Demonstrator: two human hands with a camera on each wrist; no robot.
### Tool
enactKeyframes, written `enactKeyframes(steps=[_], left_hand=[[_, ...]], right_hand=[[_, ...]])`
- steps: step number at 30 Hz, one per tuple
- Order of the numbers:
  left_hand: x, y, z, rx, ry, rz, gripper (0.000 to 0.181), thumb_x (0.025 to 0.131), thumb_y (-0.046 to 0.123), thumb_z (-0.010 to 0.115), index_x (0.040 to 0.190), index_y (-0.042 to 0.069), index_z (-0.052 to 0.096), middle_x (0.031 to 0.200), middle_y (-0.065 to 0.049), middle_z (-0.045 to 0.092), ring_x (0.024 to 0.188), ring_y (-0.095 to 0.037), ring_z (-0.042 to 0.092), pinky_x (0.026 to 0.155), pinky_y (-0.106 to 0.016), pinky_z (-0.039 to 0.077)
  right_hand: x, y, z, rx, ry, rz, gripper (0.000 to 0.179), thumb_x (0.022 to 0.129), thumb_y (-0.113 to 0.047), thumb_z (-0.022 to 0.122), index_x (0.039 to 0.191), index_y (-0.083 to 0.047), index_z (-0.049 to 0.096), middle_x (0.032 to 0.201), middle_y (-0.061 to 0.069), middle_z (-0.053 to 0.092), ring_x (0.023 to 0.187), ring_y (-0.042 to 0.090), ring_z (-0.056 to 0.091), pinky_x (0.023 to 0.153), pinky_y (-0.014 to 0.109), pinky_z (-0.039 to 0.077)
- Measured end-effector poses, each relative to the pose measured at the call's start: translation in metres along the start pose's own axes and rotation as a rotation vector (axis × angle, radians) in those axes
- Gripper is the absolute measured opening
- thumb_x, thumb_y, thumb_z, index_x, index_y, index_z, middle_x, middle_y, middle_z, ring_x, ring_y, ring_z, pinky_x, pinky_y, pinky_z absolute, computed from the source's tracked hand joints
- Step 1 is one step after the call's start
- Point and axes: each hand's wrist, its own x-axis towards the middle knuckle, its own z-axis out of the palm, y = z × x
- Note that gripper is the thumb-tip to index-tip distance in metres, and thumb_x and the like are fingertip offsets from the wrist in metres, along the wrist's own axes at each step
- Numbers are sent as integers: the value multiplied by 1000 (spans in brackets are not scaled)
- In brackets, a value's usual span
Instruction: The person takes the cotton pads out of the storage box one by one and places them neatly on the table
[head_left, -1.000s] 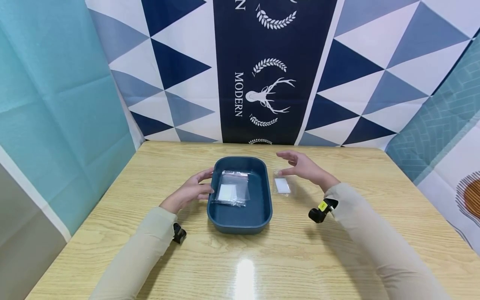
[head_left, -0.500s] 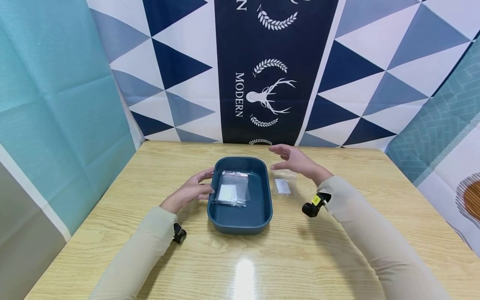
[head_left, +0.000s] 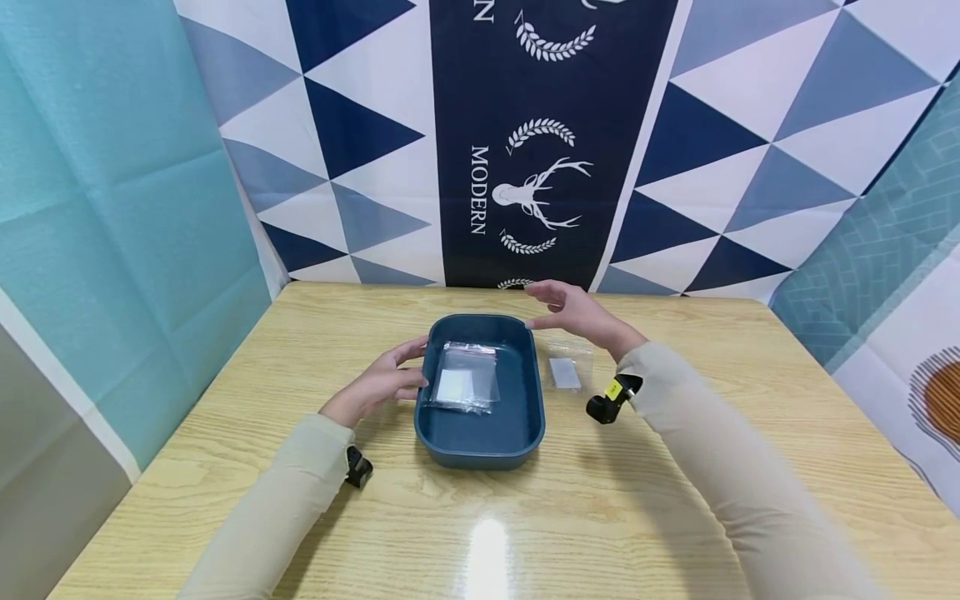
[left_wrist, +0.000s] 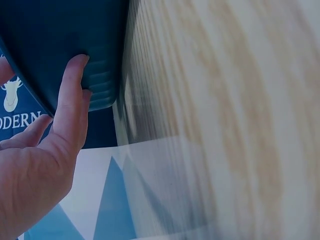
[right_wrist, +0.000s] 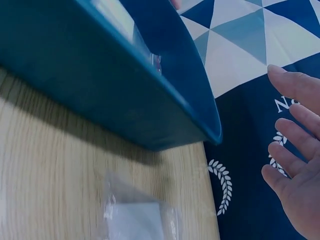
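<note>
Resting its extended, relaxed fingers against the left outer wall of the blue tray (head_left: 480, 437), the left hand (head_left: 377, 383) grips nothing; my reading is that this light contact steadies the tray from one side. The tray sits upright on the desk (head_left: 405, 533), nearer the far edge than the open area in front of it, long sides running toward that edge. Inside, a layered group of clear bags (head_left: 465, 379) lies flat toward the left wall, white showing through; count not resolvable. They probably lie flat because they are thin and limp. The right hand (head_left: 576, 317) is open and holds nothing, fingers spread by the tray's far right corner; the right wrist view shows it apart from the rim, presumably so placed to keep clear of the bags. One loose bag (head_left: 565, 372) with a white insert lies on the desk just beside the tray's right wall, untouched.
</note>
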Motion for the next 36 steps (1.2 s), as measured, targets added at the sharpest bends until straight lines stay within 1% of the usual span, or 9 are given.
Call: enactKeyframes(steps=[5,12,19,27,29,30,34,36], left_hand=[[0,0,0,1,1,4,72,84,-5,54,148,15,26,145,-12,28,120,-33,44,85,-39,50],[0,-2,0,-24,0,0,72,84,-7,53,148,14,26,145,-13,28,119,-33,45,84,-38,51],[-1,-1,1,-24,-2,6,72,84,-7,54,147,14,26,145,-13,28,118,-33,46,84,-38,51],[-1,-2,0,-30,-23,16,73,84,-7,52,148,13,24,145,-15,26,119,-34,45,87,-41,49],[-1,-2,0,-30,-19,15,73,84,-7,52,148,13,24,145,-15,26,118,-34,46,86,-41,50],[-1,-2,0,-30,-19,16,73,84,-7,52,148,13,24,145,-15,26,118,-33,46,86,-40,50],[-1,-1,0,-36,-21,17,73,84,-7,52,148,13,24,145,-15,26,118,-34,46,86,-41,50],[-1,-1,0,-39,-25,17,73,84,-7,52,148,13,23,146,-15,25,118,-34,45,87,-41,49]], right_hand=[[8,-7,7,43,6,1,65,80,-17,74,137,-8,44,142,14,39,132,30,32,107,45,27],[14,-11,16,65,-15,-1,61,82,-13,71,137,-8,44,141,11,40,133,29,30,108,45,24],[21,-13,25,112,-8,5,64,81,-15,72,138,-9,43,143,11,38,133,31,29,107,48,25],[29,-16,37,142,0,-7,62,80,-14,73,135,-8,46,139,9,43,131,29,33,107,43,28],[31,-18,40,149,0,-9,62,80,-14,73,135,-8,46,139,10,43,131,28,34,107,42,28],[32,-19,42,159,-1,-7,62,80,-14,73,135,-7,46,140,10,43,131,27,34,107,42,28],[27,-34,46,183,-9,17,62,82,-11,71,137,-4,43,142,14,40,131,29,33,107,43,27],[29,-34,49,188,-5,36,62,82,-12,71,137,-6,44,142,14,39,131,28,33,107,44,27]])
